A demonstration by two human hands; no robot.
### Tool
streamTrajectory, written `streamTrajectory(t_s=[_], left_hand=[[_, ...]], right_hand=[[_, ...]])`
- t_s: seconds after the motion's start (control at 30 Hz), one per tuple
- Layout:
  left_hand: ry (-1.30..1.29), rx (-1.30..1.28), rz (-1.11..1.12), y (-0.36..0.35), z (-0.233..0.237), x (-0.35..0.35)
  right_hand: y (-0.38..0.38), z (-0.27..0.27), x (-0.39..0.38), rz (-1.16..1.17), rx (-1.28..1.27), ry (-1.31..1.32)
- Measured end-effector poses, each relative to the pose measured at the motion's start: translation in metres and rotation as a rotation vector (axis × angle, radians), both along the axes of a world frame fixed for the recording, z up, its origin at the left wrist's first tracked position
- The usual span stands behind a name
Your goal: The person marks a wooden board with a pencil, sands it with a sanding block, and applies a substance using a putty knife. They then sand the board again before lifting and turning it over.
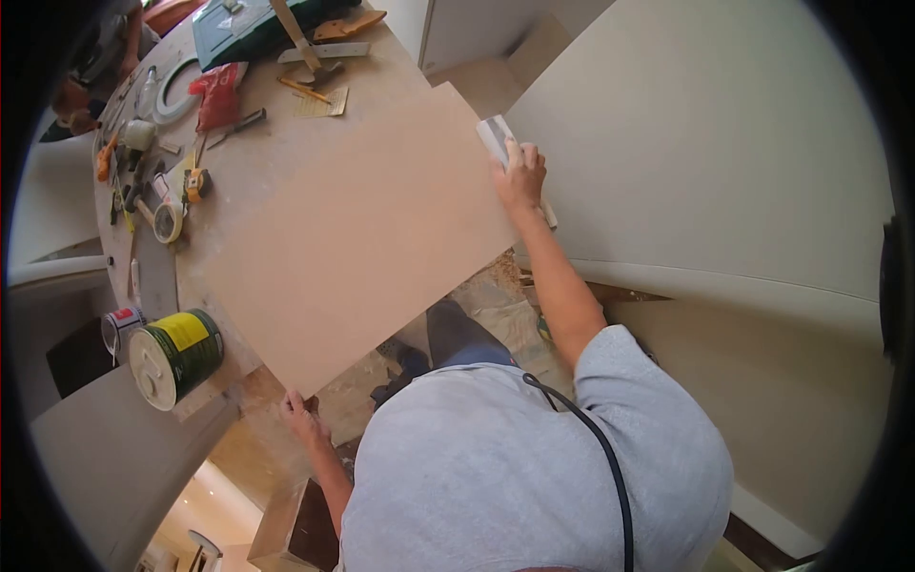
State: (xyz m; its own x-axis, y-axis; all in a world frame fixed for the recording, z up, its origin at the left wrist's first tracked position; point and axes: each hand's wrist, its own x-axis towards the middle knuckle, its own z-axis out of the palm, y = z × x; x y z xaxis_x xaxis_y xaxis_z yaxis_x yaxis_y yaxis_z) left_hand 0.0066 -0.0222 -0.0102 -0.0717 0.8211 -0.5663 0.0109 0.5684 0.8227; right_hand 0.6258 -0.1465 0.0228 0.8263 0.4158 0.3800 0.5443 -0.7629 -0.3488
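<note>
A large flat tan board (362,238) lies at a slant over the near part of the worktable. At its near left corner, my left hand (303,418) grips the board's edge with closed fingers. On the far right, my right hand (521,176) is closed on a pale rectangular block (495,138), which is held against the board's right edge. The underside of the block is hidden.
Left of the board stand a green can with a yellow label (181,357) and a smaller can (121,329). Tape, a tape measure (197,184), a red bag (219,97) and a hammer (319,71) lie on the worktable (272,143). Another person's arm (131,43) shows top left.
</note>
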Motion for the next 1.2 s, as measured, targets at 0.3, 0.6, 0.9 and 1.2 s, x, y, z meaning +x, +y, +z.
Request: streamTrajectory(t_s=[0.3, 0.6, 0.9, 1.2], left_hand=[[-0.022, -0.011, 0.076, -0.006, -0.010, 0.001], [-0.070, -0.088, 0.003, -0.001, -0.006, -0.010], [-0.123, -0.048, -0.002, 0.002, -0.002, -0.009], [-0.474, -0.120, 0.063, -0.002, -0.003, -0.007]], right_hand=[[-0.033, -0.003, -0.004, 0.067, -0.047, 0.027], [0.179, -0.006, 0.075, 0.199, -0.027, 0.098], [-0.173, -0.005, -0.045, -0.207, -0.098, 0.153], [-0.042, -0.008, -0.119, 0.441, -0.094, 0.007]])
